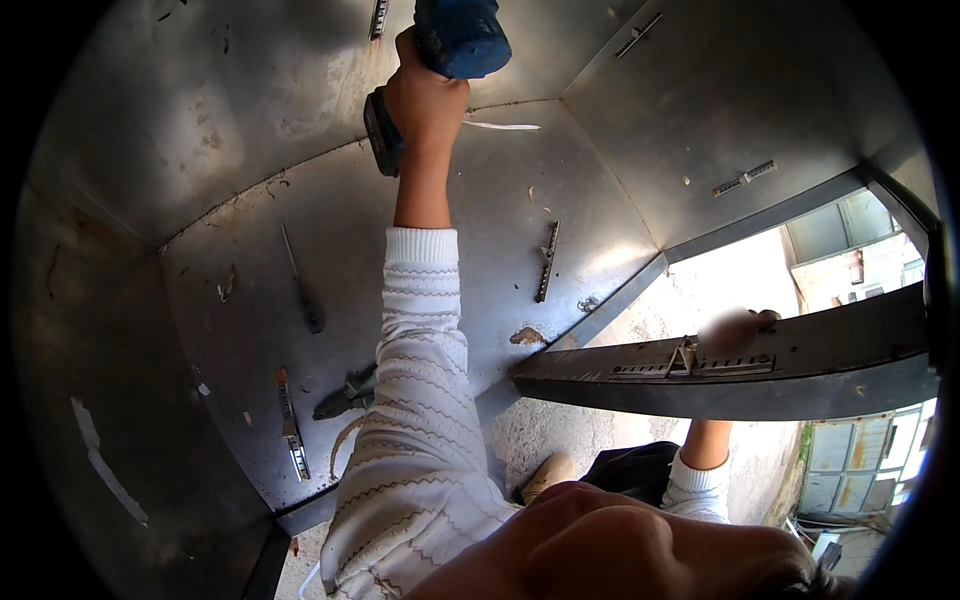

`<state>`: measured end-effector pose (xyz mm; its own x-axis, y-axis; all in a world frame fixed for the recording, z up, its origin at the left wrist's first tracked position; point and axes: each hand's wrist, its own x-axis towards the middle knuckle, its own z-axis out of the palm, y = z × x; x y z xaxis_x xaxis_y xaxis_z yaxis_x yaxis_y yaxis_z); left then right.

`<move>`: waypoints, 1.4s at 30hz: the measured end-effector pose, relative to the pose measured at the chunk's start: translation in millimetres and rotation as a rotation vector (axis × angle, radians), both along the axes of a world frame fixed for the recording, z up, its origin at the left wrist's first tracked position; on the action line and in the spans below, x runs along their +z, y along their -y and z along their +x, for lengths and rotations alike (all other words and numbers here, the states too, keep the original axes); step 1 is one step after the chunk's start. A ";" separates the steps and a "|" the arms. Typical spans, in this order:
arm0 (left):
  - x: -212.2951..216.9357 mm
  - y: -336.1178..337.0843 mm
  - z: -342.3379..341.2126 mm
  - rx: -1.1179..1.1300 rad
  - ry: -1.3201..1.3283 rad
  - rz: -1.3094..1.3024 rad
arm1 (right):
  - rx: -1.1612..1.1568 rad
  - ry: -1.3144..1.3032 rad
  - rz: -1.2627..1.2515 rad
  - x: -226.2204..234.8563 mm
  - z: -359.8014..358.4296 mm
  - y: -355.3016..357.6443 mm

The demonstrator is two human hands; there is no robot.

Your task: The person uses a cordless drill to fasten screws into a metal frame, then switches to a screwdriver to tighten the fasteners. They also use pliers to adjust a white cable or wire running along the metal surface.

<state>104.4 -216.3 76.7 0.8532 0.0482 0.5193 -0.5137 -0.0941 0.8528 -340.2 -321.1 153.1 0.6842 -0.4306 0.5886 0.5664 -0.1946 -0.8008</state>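
over by the left wall of this grey metal shell, a pale streak (105, 465) slants down the panel. rightward on the panel below, a slotted metal strip (292, 430) lies nearly lengthwise to the view, and above it a thin-shafted screwdriver (311, 308), its dark handle pointing down. a dark plier-like tool (343, 397) sits partly hidden behind the white knitted sleeve (425, 350).

the left arm stretches far up, its hand (430, 95) wrapped around the grip of a blue cordless drill (465, 42), at the top of the view. the grip's long axis runs from the dark battery at lower left to the blue body at upper right; i can't make out its nose. a second slotted strip (378, 18) stands nearly upright just left of the drill, so the left hand is much the nearer to it.

right of the sleeve, a third slotted strip (547, 262) leans slightly. farther right, the right hand (733, 332) is at the metal beam (840, 345), well apart from the drill; it's blurred, so i can't tell how its fingers are closed.
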 end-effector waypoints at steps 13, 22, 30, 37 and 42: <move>-0.1 1.2 -2.2 0.035 0.043 -0.032 | -0.009 0.024 0.117 -8.9 -13.4 10.4; -2.5 0.7 1.6 0.067 0.090 -0.023 | -0.027 0.029 0.042 -0.2 3.3 -5.6; -4.2 1.9 1.8 0.066 0.097 -0.038 | -0.013 0.011 -0.013 3.5 5.6 -5.6; -2.6 2.1 1.9 0.049 0.068 -0.024 | 0.008 0.004 -0.033 1.2 3.4 -0.2; 0.8 1.7 -1.4 0.054 0.054 -0.014 | 0.077 -0.003 0.000 -32.2 -49.0 66.3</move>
<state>103.0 -218.0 77.5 0.8200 0.1015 0.5634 -0.5534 -0.1110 0.8255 -389.2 -387.5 120.9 0.7174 -0.3765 0.5862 0.5771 -0.1504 -0.8027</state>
